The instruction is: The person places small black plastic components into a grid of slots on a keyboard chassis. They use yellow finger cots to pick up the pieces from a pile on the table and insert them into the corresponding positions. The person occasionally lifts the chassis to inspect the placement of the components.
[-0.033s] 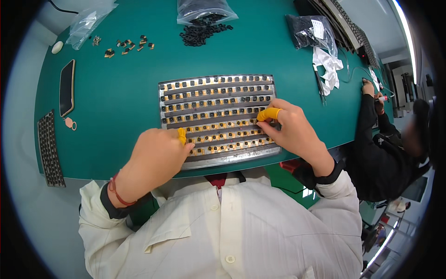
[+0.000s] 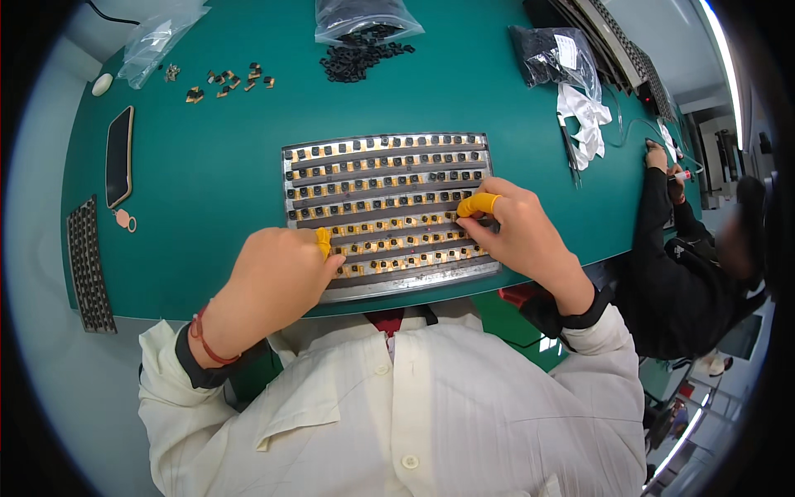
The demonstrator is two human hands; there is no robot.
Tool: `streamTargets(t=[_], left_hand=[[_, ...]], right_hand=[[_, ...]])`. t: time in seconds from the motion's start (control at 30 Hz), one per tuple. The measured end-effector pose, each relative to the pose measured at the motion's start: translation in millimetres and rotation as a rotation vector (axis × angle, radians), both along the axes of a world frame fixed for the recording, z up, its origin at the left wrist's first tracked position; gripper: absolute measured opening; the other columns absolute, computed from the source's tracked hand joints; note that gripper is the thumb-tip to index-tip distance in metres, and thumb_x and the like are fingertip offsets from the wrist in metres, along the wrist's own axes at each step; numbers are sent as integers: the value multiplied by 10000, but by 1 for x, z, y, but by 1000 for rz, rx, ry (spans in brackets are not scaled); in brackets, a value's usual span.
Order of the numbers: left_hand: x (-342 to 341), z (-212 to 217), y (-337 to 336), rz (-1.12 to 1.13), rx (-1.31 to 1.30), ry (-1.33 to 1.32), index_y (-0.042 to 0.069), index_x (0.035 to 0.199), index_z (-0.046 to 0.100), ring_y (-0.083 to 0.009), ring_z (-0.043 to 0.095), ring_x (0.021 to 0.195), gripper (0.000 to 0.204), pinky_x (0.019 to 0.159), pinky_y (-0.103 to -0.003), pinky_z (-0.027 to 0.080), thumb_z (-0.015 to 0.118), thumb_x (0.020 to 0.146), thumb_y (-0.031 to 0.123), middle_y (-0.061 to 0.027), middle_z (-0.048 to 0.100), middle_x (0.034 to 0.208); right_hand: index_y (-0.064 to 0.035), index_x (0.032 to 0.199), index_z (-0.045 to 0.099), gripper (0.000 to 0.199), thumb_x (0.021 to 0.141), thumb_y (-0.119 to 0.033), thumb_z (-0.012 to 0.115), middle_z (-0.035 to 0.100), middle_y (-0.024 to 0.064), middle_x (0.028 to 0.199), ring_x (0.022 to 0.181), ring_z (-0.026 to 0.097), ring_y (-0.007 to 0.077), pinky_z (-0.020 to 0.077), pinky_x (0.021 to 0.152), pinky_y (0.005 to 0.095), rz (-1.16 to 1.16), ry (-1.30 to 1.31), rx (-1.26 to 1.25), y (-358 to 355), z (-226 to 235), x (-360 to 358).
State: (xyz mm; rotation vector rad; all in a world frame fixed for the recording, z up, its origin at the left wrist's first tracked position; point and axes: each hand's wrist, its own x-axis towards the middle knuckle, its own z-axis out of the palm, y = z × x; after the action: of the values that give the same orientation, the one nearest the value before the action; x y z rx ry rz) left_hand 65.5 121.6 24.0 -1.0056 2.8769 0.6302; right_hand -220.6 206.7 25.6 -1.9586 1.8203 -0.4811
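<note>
A metal tray [image 2: 389,290] lies in front of me on the green table, carrying several rows of small black parts on gold-coloured strips. My left hand [image 2: 281,273] rests at its lower left edge, fingers curled and thumb beside the forefinger, which wears a yellow finger cot [image 2: 324,242]. At the right side of the tray, my right hand [image 2: 523,228] pinches thumb and forefinger together over the middle rows. It also wears a yellow finger cot [image 2: 479,204]. Whatever lies between the fingertips of either hand is hidden or too small to name.
Loose black parts [image 2: 356,65] spill from a clear bag [image 2: 364,21] at the back. Small gold-and-black pieces [image 2: 234,80] lie far left, near a phone [image 2: 120,157]. Tweezers [image 2: 570,153] and a white cloth [image 2: 588,124] lie right. A co-worker in black [image 2: 675,265] sits at the right.
My left hand and forearm have shifted very slightly left. The right hand and the tray look almost unchanged.
</note>
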Motion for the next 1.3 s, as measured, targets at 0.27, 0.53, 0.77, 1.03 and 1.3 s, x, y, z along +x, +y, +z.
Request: streamTargets(t=[0.27,0.53,0.77,1.03,1.3], left_hand=[[-3,6,-5,-9,33,-39,-12,673,619,-342,602,574,368,555,-412,483,690,877,286,-164,599,622],[-2,29,-62,71,191,60,-89,859,649,-338,650,672,326,621,-392,506,708,861,231,-212,653,759],[-25,-3,-153,298,10,228,-105,938,630,-348,654,769,288,693,-407,501,626,920,183,-227,656,836],[-70,-50,-166,243,-160,317,-129,834,570,-437,580,944,232,838,-463,465,536,922,83,-276,570,1023],[-52,-15,-140,150,141,363,-61,1100,656,-270,675,835,237,745,-355,522,569,912,52,-186,700,929]], right_hand=[[52,880,715,164,795,-85,741,581,136,800,702,609,307,506,630,389,-66,-38,-13,5,-21,-5],[38,641,606,342,881,-195,679,551,162,615,554,577,338,470,541,432,-39,111,65,18,-7,17],[34,623,628,342,865,-205,664,587,205,578,557,604,365,489,548,445,57,172,178,-2,4,13],[37,678,659,303,867,-199,667,605,217,622,604,624,383,522,616,450,170,100,211,-21,23,-3],[77,777,675,231,852,-141,680,637,222,732,672,628,384,507,640,434,31,88,82,-43,35,-21]])
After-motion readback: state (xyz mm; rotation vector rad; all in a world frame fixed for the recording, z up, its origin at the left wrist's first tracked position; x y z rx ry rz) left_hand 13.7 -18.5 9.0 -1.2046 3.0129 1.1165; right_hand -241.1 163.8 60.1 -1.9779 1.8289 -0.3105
